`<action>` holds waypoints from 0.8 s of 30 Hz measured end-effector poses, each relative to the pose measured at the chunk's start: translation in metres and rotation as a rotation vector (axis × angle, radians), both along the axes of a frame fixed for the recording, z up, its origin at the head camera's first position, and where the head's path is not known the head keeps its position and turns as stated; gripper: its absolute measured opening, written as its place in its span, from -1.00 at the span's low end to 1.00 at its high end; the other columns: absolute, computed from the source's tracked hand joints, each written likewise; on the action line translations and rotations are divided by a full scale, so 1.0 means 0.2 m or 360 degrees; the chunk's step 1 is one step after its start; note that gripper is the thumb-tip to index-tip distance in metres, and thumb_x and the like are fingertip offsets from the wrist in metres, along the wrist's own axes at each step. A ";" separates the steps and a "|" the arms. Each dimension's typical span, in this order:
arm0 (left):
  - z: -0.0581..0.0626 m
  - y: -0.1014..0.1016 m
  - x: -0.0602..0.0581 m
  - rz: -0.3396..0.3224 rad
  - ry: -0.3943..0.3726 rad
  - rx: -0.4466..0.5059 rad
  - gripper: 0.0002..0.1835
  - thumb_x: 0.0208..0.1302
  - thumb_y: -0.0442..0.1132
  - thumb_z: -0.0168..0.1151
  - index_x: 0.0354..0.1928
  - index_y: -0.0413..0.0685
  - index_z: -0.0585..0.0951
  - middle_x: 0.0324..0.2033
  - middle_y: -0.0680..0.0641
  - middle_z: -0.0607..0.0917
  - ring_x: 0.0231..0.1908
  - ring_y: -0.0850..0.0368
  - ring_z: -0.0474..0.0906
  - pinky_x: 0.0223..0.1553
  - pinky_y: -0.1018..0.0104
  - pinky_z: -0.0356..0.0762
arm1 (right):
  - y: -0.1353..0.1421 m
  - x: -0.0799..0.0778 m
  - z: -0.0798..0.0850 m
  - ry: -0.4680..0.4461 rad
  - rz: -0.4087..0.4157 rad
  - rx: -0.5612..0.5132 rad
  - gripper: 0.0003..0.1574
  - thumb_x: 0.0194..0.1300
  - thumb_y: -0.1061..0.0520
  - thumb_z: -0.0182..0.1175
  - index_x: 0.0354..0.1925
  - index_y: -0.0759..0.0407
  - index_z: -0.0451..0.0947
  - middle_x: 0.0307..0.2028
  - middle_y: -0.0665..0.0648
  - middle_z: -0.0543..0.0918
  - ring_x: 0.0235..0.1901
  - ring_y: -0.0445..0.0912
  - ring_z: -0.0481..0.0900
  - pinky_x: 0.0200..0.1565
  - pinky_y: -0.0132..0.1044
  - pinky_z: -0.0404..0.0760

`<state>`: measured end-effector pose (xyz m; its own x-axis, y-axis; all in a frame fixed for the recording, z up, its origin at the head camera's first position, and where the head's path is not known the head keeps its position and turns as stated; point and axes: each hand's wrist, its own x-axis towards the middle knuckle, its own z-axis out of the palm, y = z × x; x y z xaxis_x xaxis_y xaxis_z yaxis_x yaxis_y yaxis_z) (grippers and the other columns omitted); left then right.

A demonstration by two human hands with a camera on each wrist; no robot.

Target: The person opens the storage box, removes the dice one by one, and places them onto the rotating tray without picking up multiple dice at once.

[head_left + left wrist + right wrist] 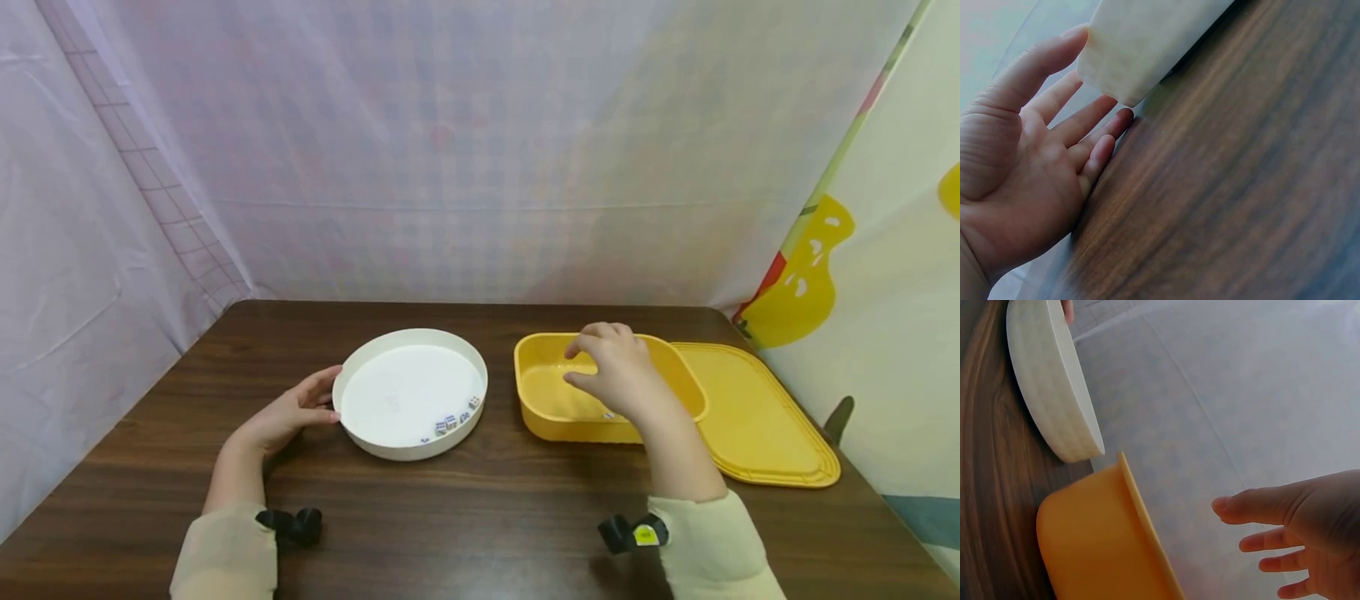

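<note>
My left hand touches the left side of a round white tray. In the left wrist view its thumb and fingertips meet the tray's outer wall, with the fingers fairly straight. Several small white dice with coloured pips lie along the tray's front right edge. Over a yellow rectangular box, my right hand hovers with thumb and fingers spread and nothing visible between them. A small die shows inside the box, partly hidden by the right forearm.
A flat yellow lid lies at the right, partly behind the box. Everything sits on a dark wood-grain table. Pale curtains hang behind the table and at both sides.
</note>
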<state>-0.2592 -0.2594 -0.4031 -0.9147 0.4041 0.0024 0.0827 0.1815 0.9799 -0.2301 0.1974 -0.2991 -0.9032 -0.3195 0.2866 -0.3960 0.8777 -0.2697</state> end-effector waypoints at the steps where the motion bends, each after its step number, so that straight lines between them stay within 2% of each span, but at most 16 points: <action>1: 0.00 0.00 0.00 0.0000 0.0002 0.0004 -0.12 0.22 -0.41 0.25 0.47 -0.28 -0.04 0.44 -0.33 -0.04 0.36 -0.32 -0.05 0.29 -0.19 -0.22 | 0.01 -0.01 0.00 -0.0002 -0.0009 0.0005 -0.71 0.16 0.09 0.36 -0.14 0.17 0.63 0.07 0.32 0.47 0.16 0.33 0.21 0.07 0.30 0.14; 5: 0.00 0.00 -0.01 0.0000 0.0001 0.0008 -0.12 0.22 -0.41 0.25 0.47 -0.28 -0.05 0.44 -0.33 -0.04 0.37 -0.31 -0.06 0.29 -0.18 -0.22 | 0.05 -0.02 -0.02 -0.0057 -0.0043 0.0016 -0.71 0.17 0.09 0.35 -0.14 0.18 0.62 0.07 0.34 0.46 0.15 0.35 0.20 0.08 0.32 0.11; 12: 0.00 0.00 0.00 0.0004 -0.0016 -0.0003 -0.12 0.22 -0.41 0.25 0.47 -0.26 -0.04 0.43 -0.33 -0.02 0.36 -0.32 -0.04 0.28 -0.20 -0.21 | 0.08 -0.02 -0.04 -0.0236 -0.0123 0.0085 -0.67 0.16 0.01 0.35 -0.16 0.17 0.62 0.07 0.39 0.47 0.10 0.40 0.24 0.03 0.31 0.14; 16: 0.00 0.00 0.00 0.0008 -0.0021 -0.0008 -0.11 0.22 -0.41 0.25 0.47 -0.26 -0.04 0.43 -0.32 -0.02 0.35 -0.32 -0.02 0.27 -0.20 -0.18 | 0.08 -0.03 -0.06 -0.0271 -0.0153 0.0114 -0.66 0.15 0.00 0.36 -0.17 0.17 0.62 0.05 0.39 0.48 0.07 0.39 0.28 0.01 0.30 0.16; 24: 0.00 0.00 0.00 0.0013 -0.0023 -0.0016 -0.11 0.22 -0.40 0.26 0.47 -0.25 -0.03 0.43 -0.32 -0.01 0.35 -0.32 0.00 0.28 -0.20 -0.18 | 0.09 -0.03 -0.08 -0.0370 -0.0207 0.0137 -0.67 0.12 0.00 0.38 -0.22 0.18 0.62 -0.10 0.34 0.51 -0.01 0.37 0.32 -0.01 0.27 0.19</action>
<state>-0.2592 -0.2593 -0.4023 -0.9180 0.3963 -0.0149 0.0669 0.1918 0.9792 -0.2371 0.2151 -0.3148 -0.9765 -0.2110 0.0440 -0.2151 0.9407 -0.2623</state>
